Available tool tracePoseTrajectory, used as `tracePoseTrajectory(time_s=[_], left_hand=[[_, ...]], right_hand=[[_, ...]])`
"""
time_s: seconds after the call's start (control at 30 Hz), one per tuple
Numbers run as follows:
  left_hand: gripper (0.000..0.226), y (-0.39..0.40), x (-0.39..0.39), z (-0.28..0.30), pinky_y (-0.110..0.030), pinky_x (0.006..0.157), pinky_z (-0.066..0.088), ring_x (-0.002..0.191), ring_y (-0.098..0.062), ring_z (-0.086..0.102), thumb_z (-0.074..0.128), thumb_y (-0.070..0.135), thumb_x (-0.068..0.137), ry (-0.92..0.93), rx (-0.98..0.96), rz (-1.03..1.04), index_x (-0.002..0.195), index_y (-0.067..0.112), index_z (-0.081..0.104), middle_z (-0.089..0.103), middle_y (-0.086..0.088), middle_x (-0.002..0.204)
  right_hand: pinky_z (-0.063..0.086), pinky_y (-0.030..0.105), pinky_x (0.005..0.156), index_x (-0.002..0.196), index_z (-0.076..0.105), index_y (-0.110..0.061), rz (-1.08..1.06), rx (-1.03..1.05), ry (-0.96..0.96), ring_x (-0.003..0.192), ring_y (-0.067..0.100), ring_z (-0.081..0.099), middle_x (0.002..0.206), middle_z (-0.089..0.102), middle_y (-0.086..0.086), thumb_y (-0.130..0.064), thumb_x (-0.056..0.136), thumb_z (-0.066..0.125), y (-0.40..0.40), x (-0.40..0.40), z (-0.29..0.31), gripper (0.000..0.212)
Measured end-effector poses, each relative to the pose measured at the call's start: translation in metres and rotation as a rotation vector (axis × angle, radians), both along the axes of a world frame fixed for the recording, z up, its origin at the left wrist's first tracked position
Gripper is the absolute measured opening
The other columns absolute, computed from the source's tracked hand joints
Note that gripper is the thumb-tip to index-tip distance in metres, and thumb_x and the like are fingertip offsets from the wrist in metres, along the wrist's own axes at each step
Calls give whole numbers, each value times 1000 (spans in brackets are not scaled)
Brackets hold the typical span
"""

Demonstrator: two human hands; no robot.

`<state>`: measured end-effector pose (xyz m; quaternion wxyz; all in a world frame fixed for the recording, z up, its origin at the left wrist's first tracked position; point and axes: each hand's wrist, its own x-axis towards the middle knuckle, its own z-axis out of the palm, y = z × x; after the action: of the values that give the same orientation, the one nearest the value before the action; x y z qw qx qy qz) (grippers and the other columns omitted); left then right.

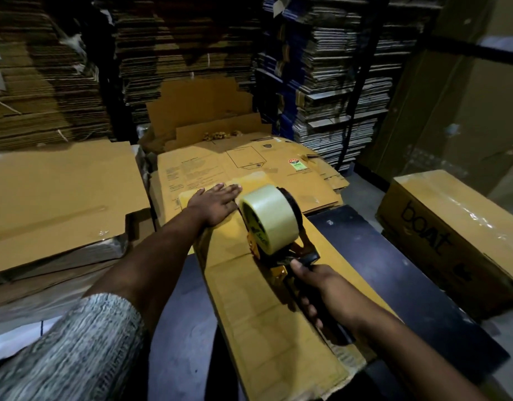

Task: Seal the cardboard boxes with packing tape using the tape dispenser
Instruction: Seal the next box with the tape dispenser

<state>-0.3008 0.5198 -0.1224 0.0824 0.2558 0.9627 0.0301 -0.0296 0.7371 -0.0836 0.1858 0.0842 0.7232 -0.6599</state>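
A long narrow cardboard box (264, 322) lies on a dark table (394, 279), running away from me. My left hand (216, 205) rests flat on the box's far end, fingers straight. My right hand (319, 287) grips the handle of a tape dispenser (278, 241), which stands on the box near its middle seam. The dispenser carries a large roll of clear tape (265, 218), just right of my left hand. A shiny strip of tape (256, 178) shows on the far end of the box beyond my fingers.
Flattened printed cartons (249, 166) lie beyond the box. A stack of flat cardboard (61, 198) sits to the left. A taped box marked "boat" (452, 235) stands on the right. Tall piles of flattened cartons (336, 68) fill the racks behind.
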Motion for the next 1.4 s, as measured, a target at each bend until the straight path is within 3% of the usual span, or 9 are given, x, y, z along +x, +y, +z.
tracePoseTrajectory(time_s=[0.13,0.23,0.53,0.7,0.9,0.97,1.13,1.23,1.4], left_hand=[[56,8,25,-1,-48,116,23,147,-22,30,30,50,102,230,113,-12,152,26,35,36,4,158],[50,19,63,2,-44,103,40,122,-32,54,32,46,92,105,248,-141,125,19,58,61,-8,130],[67,21,53,3,-48,120,12,150,-17,18,20,54,93,-18,-63,-122,156,32,26,19,3,165],[46,24,43,12,-44,119,14,147,-19,24,34,35,106,-3,-101,-85,150,23,41,30,-1,161],[89,20,51,18,-44,120,12,152,-15,10,8,79,82,-63,-45,-99,158,33,10,11,8,165],[85,19,52,17,-46,121,11,153,-15,7,11,73,82,-42,8,-69,158,34,6,8,9,166],[62,35,92,6,-45,110,35,129,-29,49,39,50,89,33,139,-105,134,11,57,59,-8,134],[48,38,112,-2,-38,114,26,135,-28,43,47,33,96,53,-45,-140,135,6,56,53,-11,141],[75,37,104,12,-40,115,24,142,-25,34,24,55,85,9,-107,-182,148,19,45,38,-5,156]], right_hand=[[35,29,46,76,51,-10,5,-66,1,50,22,38,65,43,12,-56,92,52,6,0,-3,49],[35,28,45,78,52,-12,16,-93,9,50,19,39,64,44,7,-52,96,51,8,-2,-4,45],[33,26,48,81,53,-13,-9,7,-63,51,15,39,62,44,2,-53,100,46,1,-20,12,45],[32,26,50,93,54,-8,-9,26,-58,51,15,38,62,43,2,-55,99,45,-2,-27,15,48],[35,28,45,73,50,-13,34,-47,-57,48,18,39,62,42,7,-57,89,53,15,41,3,46],[35,28,45,74,51,-12,16,-50,-39,48,19,39,62,41,9,-56,89,53,16,46,1,46],[35,28,43,69,51,-11,-9,-106,-25,45,19,37,59,41,9,-50,95,53,18,47,1,46],[34,28,45,77,53,-13,2,-84,-33,46,17,39,61,42,5,-47,98,50,15,49,2,41],[34,29,46,75,54,-13,-21,-22,-55,49,18,39,63,43,6,-49,97,52,11,35,7,42]])
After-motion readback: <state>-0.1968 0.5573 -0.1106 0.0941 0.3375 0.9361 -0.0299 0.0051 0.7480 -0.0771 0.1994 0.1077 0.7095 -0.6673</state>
